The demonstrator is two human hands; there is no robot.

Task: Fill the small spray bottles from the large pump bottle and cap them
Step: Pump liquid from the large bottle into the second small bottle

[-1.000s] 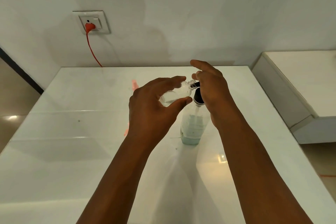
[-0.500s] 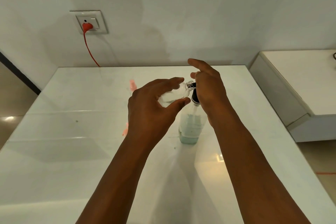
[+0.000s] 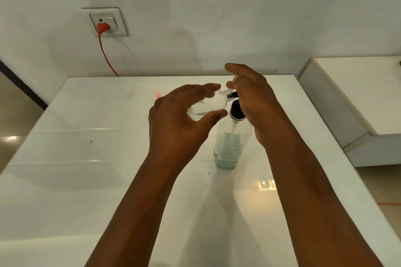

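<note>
At the centre of the frame the left hand (image 3: pixel 182 115) curls round a small clear spray bottle (image 3: pixel 209 104), thumb below and fingers over the top, holding it tilted on its side with the threaded neck pointing right. The right hand (image 3: pixel 253 102) rests on top of the large pump bottle (image 3: pixel 231 143) — palm over the black pump head (image 3: pixel 236 111), fingers fairly straight and reaching up and left. The black nozzle meets the small bottle's mouth. The large bottle stands upright on the glossy white table (image 3: pixel 86 180), pale liquid filling its lower part. In the upper left, an orange plug (image 3: pixel 103 27) sits in a wall socket (image 3: pixel 105 21), its cord dropping behind the table — a white cabinet (image 3: pixel 355 102) stands at the right edge.
</note>
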